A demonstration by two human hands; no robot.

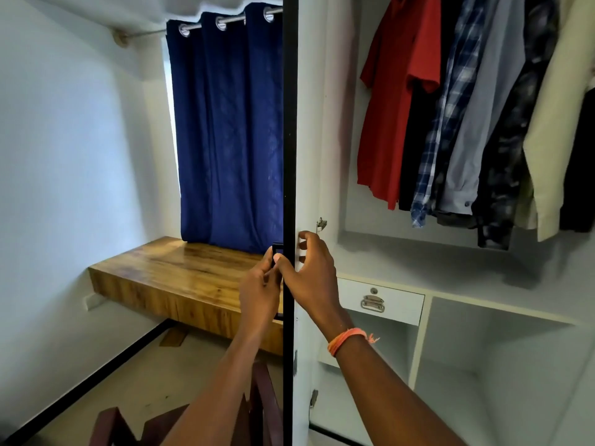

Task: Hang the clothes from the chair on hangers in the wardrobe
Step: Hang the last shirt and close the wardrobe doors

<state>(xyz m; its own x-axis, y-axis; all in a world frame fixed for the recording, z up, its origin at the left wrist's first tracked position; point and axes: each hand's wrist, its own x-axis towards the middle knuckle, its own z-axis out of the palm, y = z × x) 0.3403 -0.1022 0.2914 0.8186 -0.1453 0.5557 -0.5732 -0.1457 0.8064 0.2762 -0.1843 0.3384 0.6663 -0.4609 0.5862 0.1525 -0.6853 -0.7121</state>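
Black edge of the wardrobe door [289,156] runs straight up the middle, long axis vertical, seen edge-on and swung toward me. I have both hands on it: left hand [262,284] on the outer face, curled around a dark handle [277,249]; right hand [310,268] wrapped over the door's edge from the inner side, fingers hooked round it. Right of the door, shirts hang in a row, the red shirt [396,101] nearest it, then the blue plaid shirt [450,123]. The chair [257,403] sits below the door, only dark wooden frame showing, nearer my left arm; I can't see clothes on it. No empty hanger visible.
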